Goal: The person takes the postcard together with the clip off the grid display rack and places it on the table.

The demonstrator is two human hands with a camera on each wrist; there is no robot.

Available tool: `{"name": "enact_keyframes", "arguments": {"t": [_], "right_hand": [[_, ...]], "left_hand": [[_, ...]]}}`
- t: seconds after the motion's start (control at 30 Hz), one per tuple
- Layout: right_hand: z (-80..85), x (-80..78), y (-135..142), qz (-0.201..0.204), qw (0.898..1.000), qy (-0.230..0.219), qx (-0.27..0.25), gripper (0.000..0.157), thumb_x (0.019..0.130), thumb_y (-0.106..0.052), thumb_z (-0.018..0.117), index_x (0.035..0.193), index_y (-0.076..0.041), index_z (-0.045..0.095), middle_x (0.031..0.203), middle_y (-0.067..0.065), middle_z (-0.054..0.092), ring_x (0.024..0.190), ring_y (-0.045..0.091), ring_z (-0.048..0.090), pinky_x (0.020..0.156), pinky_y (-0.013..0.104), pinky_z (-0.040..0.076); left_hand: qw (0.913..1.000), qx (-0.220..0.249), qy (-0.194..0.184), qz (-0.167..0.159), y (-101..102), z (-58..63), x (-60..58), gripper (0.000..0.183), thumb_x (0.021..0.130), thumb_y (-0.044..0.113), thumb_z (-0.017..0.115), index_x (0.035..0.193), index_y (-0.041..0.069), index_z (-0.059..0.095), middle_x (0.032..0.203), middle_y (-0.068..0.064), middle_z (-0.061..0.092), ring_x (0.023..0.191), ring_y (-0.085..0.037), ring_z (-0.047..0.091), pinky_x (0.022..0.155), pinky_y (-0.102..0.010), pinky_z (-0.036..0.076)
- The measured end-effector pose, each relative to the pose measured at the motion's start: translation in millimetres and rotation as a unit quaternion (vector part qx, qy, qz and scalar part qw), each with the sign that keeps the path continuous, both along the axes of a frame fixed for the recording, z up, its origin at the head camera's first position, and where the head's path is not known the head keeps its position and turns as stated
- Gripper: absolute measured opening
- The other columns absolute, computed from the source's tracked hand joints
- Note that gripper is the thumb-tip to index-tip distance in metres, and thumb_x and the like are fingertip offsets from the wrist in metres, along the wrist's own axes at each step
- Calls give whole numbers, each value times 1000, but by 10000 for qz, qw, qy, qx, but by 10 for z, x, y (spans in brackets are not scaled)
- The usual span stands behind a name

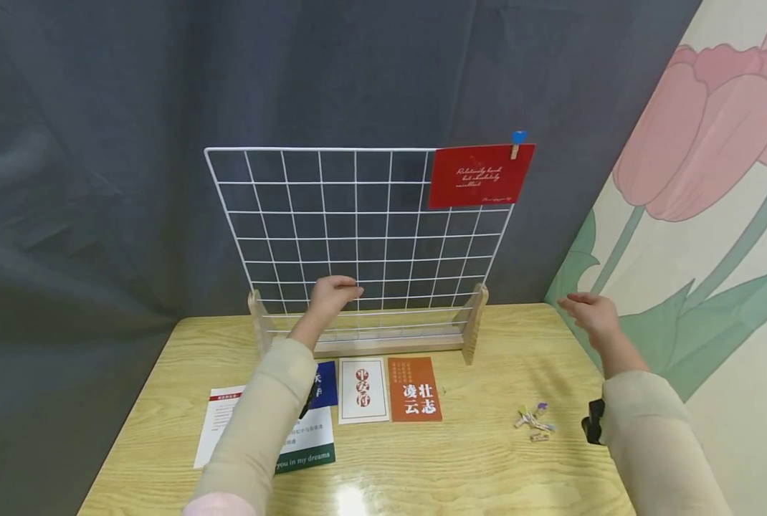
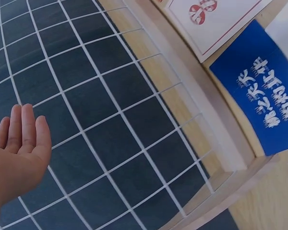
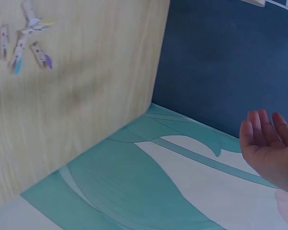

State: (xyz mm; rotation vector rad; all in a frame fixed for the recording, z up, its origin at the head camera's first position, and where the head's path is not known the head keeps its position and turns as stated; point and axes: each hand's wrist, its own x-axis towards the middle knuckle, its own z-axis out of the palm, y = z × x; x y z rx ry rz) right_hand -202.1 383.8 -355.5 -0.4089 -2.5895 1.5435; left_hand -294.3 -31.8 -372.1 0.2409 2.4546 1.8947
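My left hand (image 1: 334, 295) hovers in front of the lower middle of a white wire grid rack (image 1: 355, 236), fingers loosely bent and holding nothing. In the left wrist view its fingers (image 2: 26, 132) lie side by side before the wires. Out to the right, above the table's right edge, my right hand (image 1: 591, 314) is in the air and holds nothing; the right wrist view shows its fingers (image 3: 264, 129) gently curved. A red card (image 1: 477, 175) hangs at the rack's top right corner under a small clothespin with a blue heart (image 1: 519, 136).
Several small wooden clothespins (image 1: 535, 423) lie on the table's right side. Before the rack lie an orange card (image 1: 416, 389), a white card (image 1: 363, 390) and a blue card (image 2: 259, 91). Further left are a white sheet (image 1: 214, 423) and a green-edged card (image 1: 312, 459), partly behind my left sleeve.
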Motion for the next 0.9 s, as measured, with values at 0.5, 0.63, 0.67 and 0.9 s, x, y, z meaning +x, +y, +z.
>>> {"name": "enact_keyframes", "arguments": {"t": [0.5,0.63,0.67,0.9], "right_hand": [[440,-200,39,560,9984,117,48,65,88,-34,46,129,11,25,117,14,42,88,9,48,94,48,28],[551,-247,14,544,9983,225,0,67,85,-35,51,128,10,28,101,-4,47,81,-1,45,94,47,28],[580,-258,0,544,9982,233,-11,67,84,-36,52,128,9,29,99,-7,48,83,0,46,94,47,28],[747,-324,-87,532,9981,294,-110,65,82,-38,54,127,5,33,88,-17,48,79,-2,47,90,35,36]], "left_hand": [[9983,-143,157,-534,54,367,-18,36,79,13,63,109,-4,55,107,-17,56,96,-26,53,84,-32,42],[9976,-140,236,-631,113,418,-37,36,79,12,63,110,-4,54,107,-17,56,96,-26,53,83,-32,43],[9974,-146,289,-639,127,391,-80,36,78,13,63,110,-4,55,107,-16,56,96,-25,54,83,-31,43],[9957,-113,470,-789,220,529,-96,36,79,13,63,110,-2,55,109,-16,55,97,-23,53,81,-30,44]]}}
